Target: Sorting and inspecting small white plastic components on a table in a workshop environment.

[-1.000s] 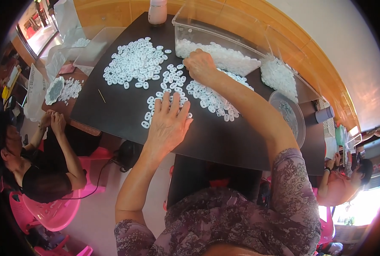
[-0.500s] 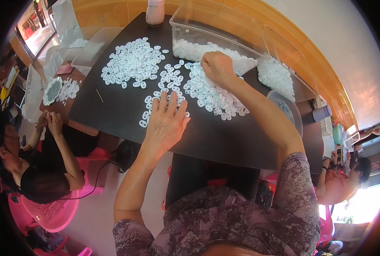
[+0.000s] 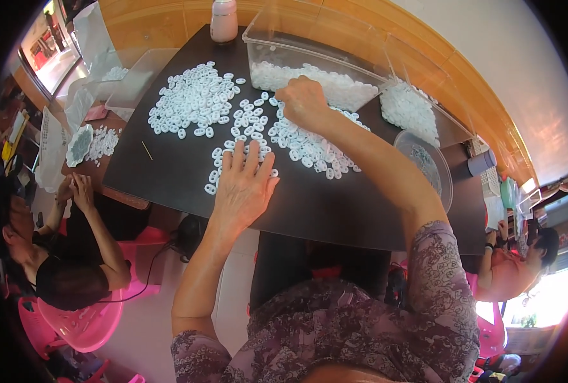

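My left hand (image 3: 242,191) lies palm down with fingers spread, on a group of small white oval pieces (image 3: 212,175), each with two holes. Beyond it is a looser cluster of the same pieces (image 3: 250,116). My right hand (image 3: 303,103) is closed, knuckles up, at the far left edge of the right-hand pile of white ovals (image 3: 316,148). Its fingertips are hidden, so whatever they hold does not show. To the left a larger pile of ovals (image 3: 191,99) is spread on the dark table (image 3: 309,207).
A clear bin (image 3: 277,48) holding white pieces stands at the back, with a second pile (image 3: 408,113) beside it. At right are a round clear tub (image 3: 447,172) and a grey cup (image 3: 482,163). A pink bottle (image 3: 224,22) stands behind. One person sits on each side.
My right hand has moved left along the far side of the right-hand pile. My left hand stays on its pieces, and the whole view has shifted slightly.
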Demonstrator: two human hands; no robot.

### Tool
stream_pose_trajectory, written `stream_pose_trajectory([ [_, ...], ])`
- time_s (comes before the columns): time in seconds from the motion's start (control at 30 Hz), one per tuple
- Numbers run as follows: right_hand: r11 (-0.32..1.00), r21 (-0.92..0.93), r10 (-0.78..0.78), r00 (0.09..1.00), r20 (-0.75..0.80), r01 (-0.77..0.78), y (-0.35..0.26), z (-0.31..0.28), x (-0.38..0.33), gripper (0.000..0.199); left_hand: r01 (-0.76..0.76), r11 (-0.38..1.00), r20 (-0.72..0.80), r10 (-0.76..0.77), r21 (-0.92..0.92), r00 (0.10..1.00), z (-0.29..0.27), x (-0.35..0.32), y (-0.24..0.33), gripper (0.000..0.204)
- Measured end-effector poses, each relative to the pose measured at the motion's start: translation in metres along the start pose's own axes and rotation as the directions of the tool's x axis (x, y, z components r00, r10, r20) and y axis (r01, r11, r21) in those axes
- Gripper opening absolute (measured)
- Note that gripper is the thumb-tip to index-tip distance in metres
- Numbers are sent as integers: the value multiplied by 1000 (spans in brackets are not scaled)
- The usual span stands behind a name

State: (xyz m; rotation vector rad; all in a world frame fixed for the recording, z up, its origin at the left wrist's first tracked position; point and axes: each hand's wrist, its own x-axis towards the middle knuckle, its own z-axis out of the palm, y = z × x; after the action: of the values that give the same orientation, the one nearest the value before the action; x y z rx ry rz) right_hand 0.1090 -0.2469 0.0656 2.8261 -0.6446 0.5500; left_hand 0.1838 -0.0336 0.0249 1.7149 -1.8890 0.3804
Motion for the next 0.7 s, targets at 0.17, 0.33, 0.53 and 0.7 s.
stream_pose_trajectory([
  [0.17, 995, -68, -67, 992, 109, 74, -16, 9, 12, 12, 10, 1000, 5, -10, -14, 1000, 0, -1, 0, 42],
  [0.33, 999, -37, -27, 994, 110, 31, -14, 8, 17, 12, 15, 1000, 10, -15, -25, 1000, -2, -1, 0, 42],
  [0.53, 999, -6, -41, 994, 101, 41, -16, 14, 18, 13, 19, 999, 13, -18, -32, 1000, -3, -1, -1, 42],
  [0.7, 999, 19, -26, 999, 19, 25, -13, 17, 19, 15, 45, 999, 21, -45, -7, 999, -5, 0, 1, 42],
])
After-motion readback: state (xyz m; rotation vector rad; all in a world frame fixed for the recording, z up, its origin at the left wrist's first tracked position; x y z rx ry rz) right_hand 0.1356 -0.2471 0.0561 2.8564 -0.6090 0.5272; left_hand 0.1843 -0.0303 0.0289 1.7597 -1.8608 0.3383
